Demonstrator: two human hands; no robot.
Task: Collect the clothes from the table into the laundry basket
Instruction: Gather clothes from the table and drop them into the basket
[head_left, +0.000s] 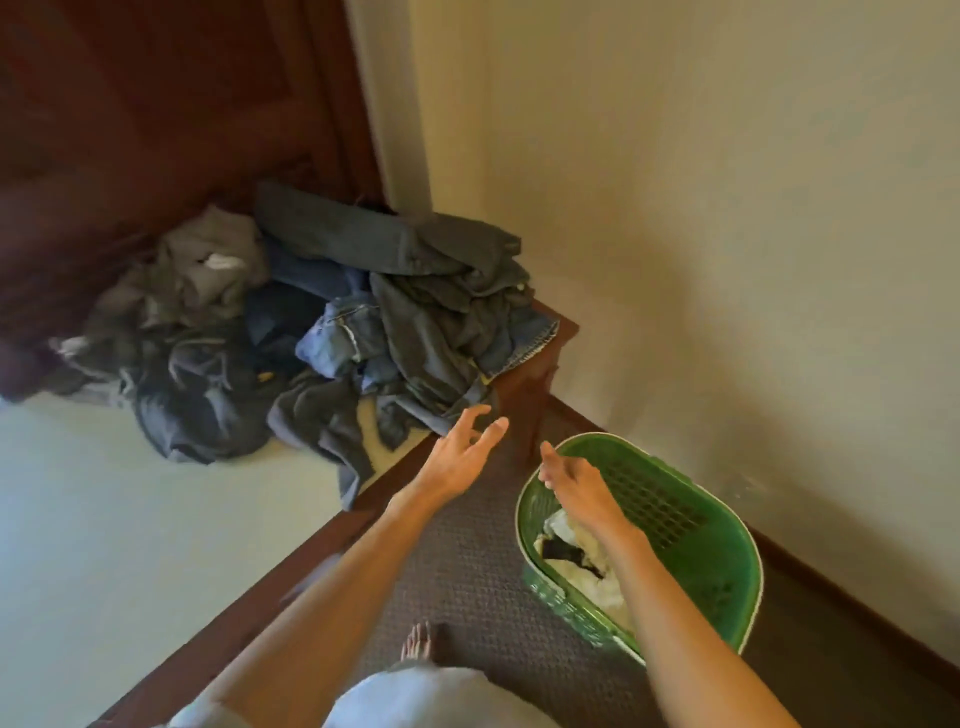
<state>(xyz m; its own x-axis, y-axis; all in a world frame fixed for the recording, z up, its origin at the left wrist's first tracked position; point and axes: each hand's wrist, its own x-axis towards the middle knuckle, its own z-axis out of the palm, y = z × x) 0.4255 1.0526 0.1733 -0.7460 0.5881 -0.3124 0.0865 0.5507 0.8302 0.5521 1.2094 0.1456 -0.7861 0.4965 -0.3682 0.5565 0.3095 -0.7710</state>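
A heap of dark clothes (332, 332), mostly blue jeans and grey tops, lies on the far corner of the table (104, 519), which has a pale top. A green plastic laundry basket (717, 545) stands on the floor to the right, with light and dark garments (576, 551) inside. My left hand (462, 447) reaches out with loose fingers, just short of the heap's near edge, holding nothing. My right hand (566, 475) hovers over the basket's left rim, fingers relaxed and empty.
The table's dark wooden edge (291, 566) runs diagonally in front of me. Brown carpet (467, 571) covers the floor between table and basket. A cream wall (727, 208) rises to the right, a dark wooden door (156, 104) behind the heap. My bare foot (418, 642) is below.
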